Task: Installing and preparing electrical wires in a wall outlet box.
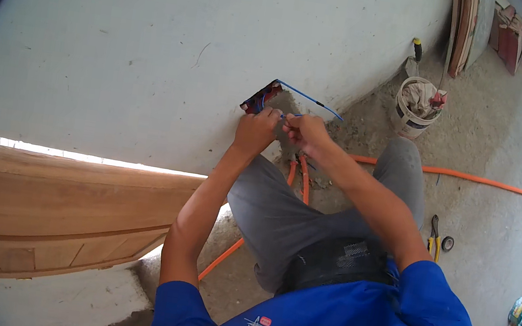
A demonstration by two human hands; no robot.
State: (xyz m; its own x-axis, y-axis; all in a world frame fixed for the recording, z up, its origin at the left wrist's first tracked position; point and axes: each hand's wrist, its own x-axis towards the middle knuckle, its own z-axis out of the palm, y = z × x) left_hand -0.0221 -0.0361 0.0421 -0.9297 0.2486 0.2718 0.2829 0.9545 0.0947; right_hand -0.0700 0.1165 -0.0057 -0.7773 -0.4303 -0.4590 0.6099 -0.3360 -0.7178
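Note:
Just in front of the electrical box (259,98) set low in the wall, both hands work close together. My left hand (258,129) is closed at the box's lower edge, its fingertips pinching a blue wire. Closed on the same wire, my right hand (305,131) is a short way to the right, fingers curled. The stretch of wire between the fingertips is short and partly hidden. Another blue wire (301,93) sticks out of the box's top corner to the right, with a dark band partway along it. More blue wire shows inside the box.
Orange conduit (459,174) runs along the floor, with ends rising below the box. Right of my legs lie pliers (434,237) and a black tape roll (448,243). A bucket (408,120) stands near the wall; a wooden door (81,204) is at left.

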